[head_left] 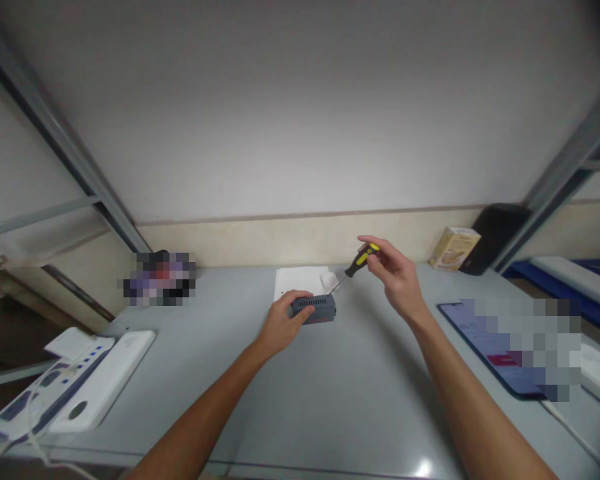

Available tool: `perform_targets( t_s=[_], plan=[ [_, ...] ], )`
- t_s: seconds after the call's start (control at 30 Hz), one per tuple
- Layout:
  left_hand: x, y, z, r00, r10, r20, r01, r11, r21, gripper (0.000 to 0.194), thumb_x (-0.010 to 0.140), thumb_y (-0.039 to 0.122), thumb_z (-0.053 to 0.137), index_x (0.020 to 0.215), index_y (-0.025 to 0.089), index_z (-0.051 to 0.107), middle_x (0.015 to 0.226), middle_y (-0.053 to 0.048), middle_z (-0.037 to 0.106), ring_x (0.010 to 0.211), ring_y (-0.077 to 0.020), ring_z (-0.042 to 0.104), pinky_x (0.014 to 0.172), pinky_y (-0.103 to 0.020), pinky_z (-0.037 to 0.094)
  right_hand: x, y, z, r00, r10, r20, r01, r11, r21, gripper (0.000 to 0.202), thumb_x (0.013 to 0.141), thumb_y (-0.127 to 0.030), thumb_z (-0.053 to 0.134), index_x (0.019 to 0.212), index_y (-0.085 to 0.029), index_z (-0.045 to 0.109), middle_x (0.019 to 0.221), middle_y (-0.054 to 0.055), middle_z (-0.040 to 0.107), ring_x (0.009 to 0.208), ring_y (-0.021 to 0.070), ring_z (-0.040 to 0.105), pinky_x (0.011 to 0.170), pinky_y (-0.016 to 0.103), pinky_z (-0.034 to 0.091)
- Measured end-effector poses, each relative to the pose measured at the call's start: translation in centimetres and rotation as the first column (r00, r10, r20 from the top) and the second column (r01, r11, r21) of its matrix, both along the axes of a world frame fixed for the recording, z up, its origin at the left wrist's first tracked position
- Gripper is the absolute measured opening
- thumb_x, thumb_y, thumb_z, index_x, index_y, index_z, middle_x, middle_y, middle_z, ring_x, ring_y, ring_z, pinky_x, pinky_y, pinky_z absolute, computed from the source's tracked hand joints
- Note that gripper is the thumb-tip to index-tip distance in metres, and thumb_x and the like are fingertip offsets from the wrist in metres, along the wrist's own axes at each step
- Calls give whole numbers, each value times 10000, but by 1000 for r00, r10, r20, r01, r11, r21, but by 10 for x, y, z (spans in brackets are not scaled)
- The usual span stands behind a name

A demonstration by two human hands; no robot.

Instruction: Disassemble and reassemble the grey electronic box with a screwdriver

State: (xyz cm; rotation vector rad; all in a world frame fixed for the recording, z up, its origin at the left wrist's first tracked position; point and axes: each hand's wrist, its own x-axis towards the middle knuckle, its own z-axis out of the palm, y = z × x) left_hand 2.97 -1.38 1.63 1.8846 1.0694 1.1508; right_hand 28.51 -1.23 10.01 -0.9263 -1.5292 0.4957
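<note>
A small dark grey box with a row of vent slots (320, 311) rests on the table in front of me. My left hand (285, 323) grips its left end, thumb on the near side and fingers over the top. In my right hand (396, 272) is a black and yellow screwdriver (362, 259), held by the handle between thumb and fingers. Its shaft slants down to the left, with the tip at the box's right end; whether it sits in a screw is too small to tell. Behind the box lies white paper (297, 277) with a small white crumpled-looking piece (329, 280).
To the left are a white power strip (55, 380) with cables and a white slab-like device (113, 380). A phone (485, 347), partly blurred out, lies on the right. A small yellow carton (454, 249) and a black upright object (497, 233) stand at the back right.
</note>
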Motion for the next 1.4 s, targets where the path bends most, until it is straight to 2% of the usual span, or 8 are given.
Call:
perform_targets(
  t_s=[0.2, 0.47, 0.57, 0.7, 0.93, 1.2, 1.3, 1.4],
  plan=[
    [1, 0, 1, 1000, 7, 7, -7, 1000, -19, 233, 886, 313, 674, 1090, 204, 704, 1109, -55, 720, 1062, -207, 643, 981, -332, 468, -31, -6, 4, 997, 66, -39, -64, 996, 55, 289, 1008, -379, 472, 1251, -284, 596, 1074, 48, 675, 966, 202, 616, 829, 343, 461],
    [1, 0, 5, 999, -40, -13, 41, 996, 75, 225, 924, 318, 641, 1106, 204, 707, 1100, -70, 705, 1058, -217, 631, 968, -338, 470, -37, 0, 0, 973, -224, -53, 226, 974, 30, 339, 875, -423, 679, 1169, -266, 620, 967, 17, 633, 745, 151, 545, 632, 273, 437],
    [3, -3, 6, 992, -44, -118, 66, 979, 194, 253, 984, 297, 540, 1173, 229, 694, 1071, -75, 681, 1043, -219, 601, 961, -359, 467, -33, -1, 0, 992, -108, -70, 106, 994, -39, 345, 916, -448, 614, 1214, -276, 639, 1008, 38, 647, 825, 182, 568, 692, 296, 463],
    [7, -8, 7, 922, 90, -376, 53, 934, 354, 406, 993, 173, 433, 1335, 302, 610, 1102, -84, 627, 1094, -246, 527, 981, -424, 432, -30, -3, 0, 976, 111, -187, -137, 982, -130, 357, 963, -463, 514, 1253, -280, 614, 1036, 62, 657, 859, 207, 587, 757, 336, 483],
    [12, -12, 6, 765, 212, -609, 107, 890, 444, 640, 875, 35, 448, 1441, 331, 490, 1210, -95, 556, 1128, -270, 483, 1004, -460, 397, -35, 1, -4, 935, 164, -316, -212, 970, -123, 304, 946, -441, 560, 1188, -271, 632, 1008, 52, 657, 781, 171, 567, 735, 324, 495],
    [12, -16, 11, 661, 267, -701, 150, 868, 473, 626, 901, 82, 454, 1488, 296, 416, 1181, -112, 551, 1050, -280, 473, 948, -435, 432, -22, 8, -8, 940, -97, -326, 53, 988, -142, 513, 805, -429, 747, 1271, -280, 591, 928, -13, 575, 551, 81, 540, 522, 254, 480],
    [11, -16, 10, 643, 286, -710, 162, 856, 491, 644, 901, 76, 441, 1499, 311, 396, 1158, -111, 549, 1041, -281, 473, 952, -439, 434, -12, 17, -15, 874, -193, -446, 108, 972, -209, 423, 777, -465, 759, 1117, -232, 666, 854, -23, 571, 552, 78, 546, 529, 245, 509],
    [11, -16, 9, 625, 292, -724, 174, 852, 494, 688, 891, 61, 440, 1520, 327, 357, 1154, -107, 539, 1030, -281, 473, 940, -437, 445, -6, 25, -24, 795, -258, -549, 63, 935, -348, 435, 694, -461, 821, 1025, -211, 689, 839, -8, 618, 586, 96, 601, 527, 231, 523]
  ],
)
